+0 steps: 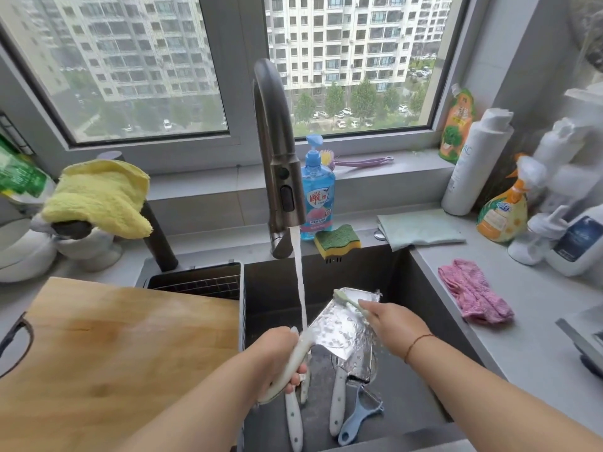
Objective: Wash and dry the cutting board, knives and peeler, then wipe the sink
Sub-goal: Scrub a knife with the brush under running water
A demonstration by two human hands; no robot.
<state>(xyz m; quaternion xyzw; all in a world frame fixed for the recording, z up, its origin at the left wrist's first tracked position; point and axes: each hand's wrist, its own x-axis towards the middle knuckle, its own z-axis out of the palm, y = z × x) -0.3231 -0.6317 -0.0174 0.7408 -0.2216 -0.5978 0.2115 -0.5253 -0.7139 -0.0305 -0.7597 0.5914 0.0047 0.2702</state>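
- Both forearms fill the bottom of the view, reaching out over the sink (pixel 421 288).
- Left hand (pixel 280 357) is wrapped tight around the white handle of the cleaver (pixel 346 327), holding it up over the basin. Blade runs away from the body and up to the right, so the long axis goes from lower left to upper right.
- Right hand (pixel 394 321) is pinching a little pale green brush (pixel 350 300) and pressing its head on the far end of the blade. So the right hand is the one at the blade, the left is just the anchor.
- Water from the tap (pixel 277 158) falls just left of the blade, near the handle end, not on the part being scrubbed.
- I'd guess the next stroke follows the blade back toward the handle, keeping knuckles off the edge.
- Down in the basin: two more white-handled knives (pixel 337 409) and a blue peeler (pixel 355 419), apparently waiting their turn.
- Cutting board (pixel 114 353) sits on the bench to the left, well apart from the hands. Pink cloth (pixel 473 295) lies on the right.
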